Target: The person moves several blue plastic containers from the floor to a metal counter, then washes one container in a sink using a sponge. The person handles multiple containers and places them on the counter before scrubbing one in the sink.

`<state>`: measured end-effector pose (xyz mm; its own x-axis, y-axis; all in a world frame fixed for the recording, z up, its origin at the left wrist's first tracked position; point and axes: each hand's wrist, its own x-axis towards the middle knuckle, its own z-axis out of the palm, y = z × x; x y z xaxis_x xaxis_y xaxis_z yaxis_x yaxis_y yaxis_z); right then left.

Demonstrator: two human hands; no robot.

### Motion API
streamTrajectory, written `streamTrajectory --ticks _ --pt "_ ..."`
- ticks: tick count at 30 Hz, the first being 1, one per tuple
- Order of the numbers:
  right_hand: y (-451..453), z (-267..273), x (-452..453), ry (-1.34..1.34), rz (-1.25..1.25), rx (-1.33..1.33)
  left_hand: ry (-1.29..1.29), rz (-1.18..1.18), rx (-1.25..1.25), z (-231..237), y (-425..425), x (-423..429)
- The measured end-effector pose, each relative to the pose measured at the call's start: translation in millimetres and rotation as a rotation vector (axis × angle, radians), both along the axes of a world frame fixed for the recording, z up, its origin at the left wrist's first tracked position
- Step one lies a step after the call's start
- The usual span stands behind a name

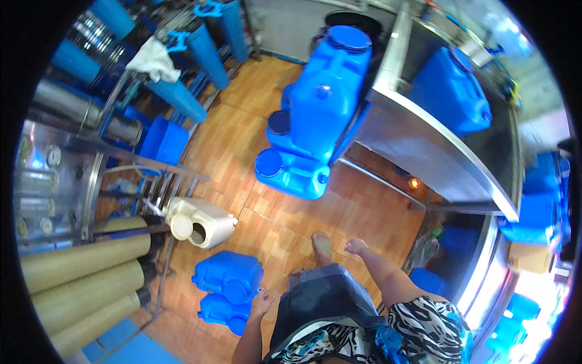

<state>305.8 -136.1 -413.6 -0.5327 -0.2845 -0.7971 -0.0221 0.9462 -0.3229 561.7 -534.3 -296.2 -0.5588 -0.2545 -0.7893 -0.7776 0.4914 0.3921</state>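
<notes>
My left hand [262,304] hangs beside two blue plastic water containers [229,273] on the floor; a small bright thing shows at its fingertips, too small to name, and whether it holds anything is unclear. On my other side, my right hand [356,247] is over the tiled floor with its fingers curled, and no object shows in it. Ahead stand several blue water containers [325,95] in a cluster beside a steel sink. To the left, a cream plastic container [216,226] stands with its wide mouth uncovered and a round lid [182,227] beside the opening.
A steel sink [448,125] at the right holds a blue container [450,93]. Blue filter housings [207,57] and a white cloth [153,61] are at the upper left, above a blue bin [164,141]. Long beige cylinders [86,277] and a metal frame line the lower left.
</notes>
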Motion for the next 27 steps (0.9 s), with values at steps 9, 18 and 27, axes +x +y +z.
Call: streamTrajectory --ticks 9,18,27 --pt "114.3 74.8 302.0 0.026 -0.834 0.266 0.108 -0.443 0.018 1.5 -37.1 -37.0" --pt "73.7 100.6 507.7 -0.033 -1.007 0.240 -0.110 -0.980 -0.061 -16.1 -6.9 -58.0" --pt "108.2 115.2 534.3 -0.060 -1.294 0.108 0.115 -1.161 -0.109 -34.1 87.1 -51.6"
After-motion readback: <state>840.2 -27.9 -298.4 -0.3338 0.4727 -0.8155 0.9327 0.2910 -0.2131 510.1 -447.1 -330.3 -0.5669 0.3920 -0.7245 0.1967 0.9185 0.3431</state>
